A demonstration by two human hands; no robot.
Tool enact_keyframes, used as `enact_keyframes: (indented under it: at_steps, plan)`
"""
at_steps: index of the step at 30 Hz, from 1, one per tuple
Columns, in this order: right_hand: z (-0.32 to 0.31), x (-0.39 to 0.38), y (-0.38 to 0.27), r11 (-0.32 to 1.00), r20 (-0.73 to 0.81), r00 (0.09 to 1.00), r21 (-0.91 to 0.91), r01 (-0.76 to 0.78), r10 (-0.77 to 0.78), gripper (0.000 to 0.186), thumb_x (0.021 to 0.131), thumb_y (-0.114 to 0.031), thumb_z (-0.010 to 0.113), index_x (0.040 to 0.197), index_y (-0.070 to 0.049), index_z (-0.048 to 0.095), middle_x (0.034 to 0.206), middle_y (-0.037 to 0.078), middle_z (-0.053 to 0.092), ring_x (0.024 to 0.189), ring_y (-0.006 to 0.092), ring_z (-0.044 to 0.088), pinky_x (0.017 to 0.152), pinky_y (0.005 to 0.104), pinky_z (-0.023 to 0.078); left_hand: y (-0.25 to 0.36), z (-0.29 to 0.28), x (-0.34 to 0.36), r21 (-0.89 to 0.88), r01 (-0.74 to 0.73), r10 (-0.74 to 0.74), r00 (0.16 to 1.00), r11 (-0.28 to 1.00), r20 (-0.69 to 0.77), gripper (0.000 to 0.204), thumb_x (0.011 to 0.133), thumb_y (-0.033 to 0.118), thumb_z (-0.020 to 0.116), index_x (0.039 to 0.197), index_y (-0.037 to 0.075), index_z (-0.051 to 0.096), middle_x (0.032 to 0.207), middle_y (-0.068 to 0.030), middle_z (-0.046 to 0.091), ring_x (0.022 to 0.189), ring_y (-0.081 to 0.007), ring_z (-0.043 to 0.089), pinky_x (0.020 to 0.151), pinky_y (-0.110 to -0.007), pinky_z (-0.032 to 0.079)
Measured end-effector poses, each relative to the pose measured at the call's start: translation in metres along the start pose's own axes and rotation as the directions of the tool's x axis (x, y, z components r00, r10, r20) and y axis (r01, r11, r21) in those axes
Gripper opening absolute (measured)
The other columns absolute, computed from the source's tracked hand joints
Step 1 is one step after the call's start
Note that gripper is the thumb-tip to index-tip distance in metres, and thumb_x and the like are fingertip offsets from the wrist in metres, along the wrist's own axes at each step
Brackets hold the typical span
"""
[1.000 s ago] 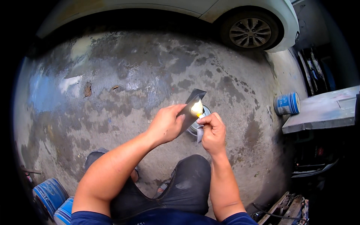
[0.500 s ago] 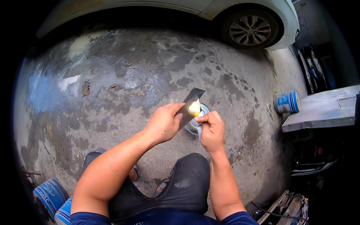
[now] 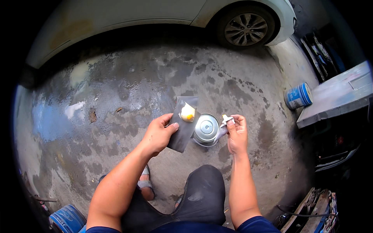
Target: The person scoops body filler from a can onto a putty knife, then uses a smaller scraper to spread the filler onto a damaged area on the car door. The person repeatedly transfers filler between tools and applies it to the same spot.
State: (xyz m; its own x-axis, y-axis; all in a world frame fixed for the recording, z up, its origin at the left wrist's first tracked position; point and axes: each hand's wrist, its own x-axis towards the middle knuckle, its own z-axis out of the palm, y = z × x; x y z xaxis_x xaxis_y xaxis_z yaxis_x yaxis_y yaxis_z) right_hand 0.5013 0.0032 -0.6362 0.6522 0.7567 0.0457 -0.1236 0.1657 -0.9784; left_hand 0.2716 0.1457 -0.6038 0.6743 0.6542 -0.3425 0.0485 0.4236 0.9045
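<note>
My left hand grips a dark flat rectangular board by its left edge, with a cream-coloured blob of paste carrying a yellow dab on its upper part. My right hand is closed on a small crumpled white item with a yellowish tip, which looks like a squeezed tube or wrapper. Between my hands, lower down on the floor, stands a round metal can, its silver lid showing, apart from the board.
A white car with its wheel stands ahead. At right are a blue bucket, a pale panel and dark parts. Blue buckets sit at lower left; planks at lower right. The concrete floor is stained.
My hands have moved apart: my left has shifted left with the board, my right has pulled away rightward with the white item. More of the can's lid now shows.
</note>
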Motion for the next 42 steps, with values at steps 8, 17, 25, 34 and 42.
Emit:
enact_keyframes:
  at_steps: [8, 17, 25, 34, 42]
  plan:
    - [-0.037, 0.039, 0.089, 0.167, 0.183, 0.966, -0.962, 0.214, -0.181, 0.028, 0.08, -0.022, 0.071, 0.094, -0.007, 0.051, 0.087, 0.014, 0.06, 0.082, 0.0335, 0.062, 0.071, 0.0452, 0.048, 0.018, -0.024, 0.0, -0.044, -0.057, 0.052, 0.992, 0.997, -0.112, 0.035, 0.092, 0.003, 0.052, 0.126, -0.003, 0.052, 0.11, -0.0068, 0.064, 0.094, -0.0111, 0.061, 0.087, -0.027, 0.049]
    - [-0.019, 0.007, 0.175, 0.127, 0.394, 0.876, -0.889, 0.44, -0.279, 0.026, 0.069, -0.015, 0.077, 0.086, -0.007, 0.059, 0.095, 0.01, 0.059, 0.093, 0.0304, 0.057, 0.079, 0.0448, 0.044, 0.019, -0.052, -0.007, -0.101, -0.116, 0.095, 0.978, 0.988, -0.186, 0.034, 0.092, 0.002, 0.053, 0.125, -0.004, 0.053, 0.109, -0.0069, 0.064, 0.095, -0.0117, 0.06, 0.086, -0.027, 0.048]
    - [-0.019, -0.071, 0.123, 0.358, 0.177, 0.984, -0.917, 0.177, -0.033, 0.016, 0.077, -0.013, 0.073, 0.081, -0.005, 0.06, 0.084, 0.011, 0.064, 0.082, 0.0298, 0.063, 0.072, 0.0395, 0.05, 0.031, -0.063, -0.014, -0.254, -0.061, 0.011, 0.981, 0.965, -0.195, 0.034, 0.092, 0.002, 0.054, 0.126, -0.004, 0.052, 0.109, -0.0063, 0.064, 0.095, -0.0111, 0.06, 0.087, -0.026, 0.048]
    - [0.019, -0.195, -0.043, 0.454, -0.033, 0.833, -0.827, -0.333, 0.552, 0.024, 0.075, -0.017, 0.074, 0.079, -0.003, 0.055, 0.066, 0.012, 0.061, 0.062, 0.0255, 0.062, 0.061, 0.0374, 0.049, 0.088, -0.019, -0.117, -0.356, 0.1, -0.166, 0.973, 0.929, -0.159, 0.038, 0.094, 0.003, 0.055, 0.131, -0.004, 0.049, 0.116, -0.0054, 0.062, 0.102, -0.0096, 0.057, 0.092, -0.025, 0.045]
    - [0.086, -0.199, -0.26, 0.546, 0.436, 0.76, -0.828, 0.128, 0.482, 0.018, 0.074, -0.016, 0.073, 0.082, -0.004, 0.063, 0.074, 0.013, 0.063, 0.073, 0.0285, 0.064, 0.066, 0.0378, 0.051, 0.25, 0.047, -0.289, -0.466, 0.127, -0.186, 0.979, 0.876, -0.083, 0.038, 0.094, 0.006, 0.055, 0.13, -0.002, 0.049, 0.115, -0.0079, 0.063, 0.102, -0.0135, 0.06, 0.092, -0.03, 0.047]
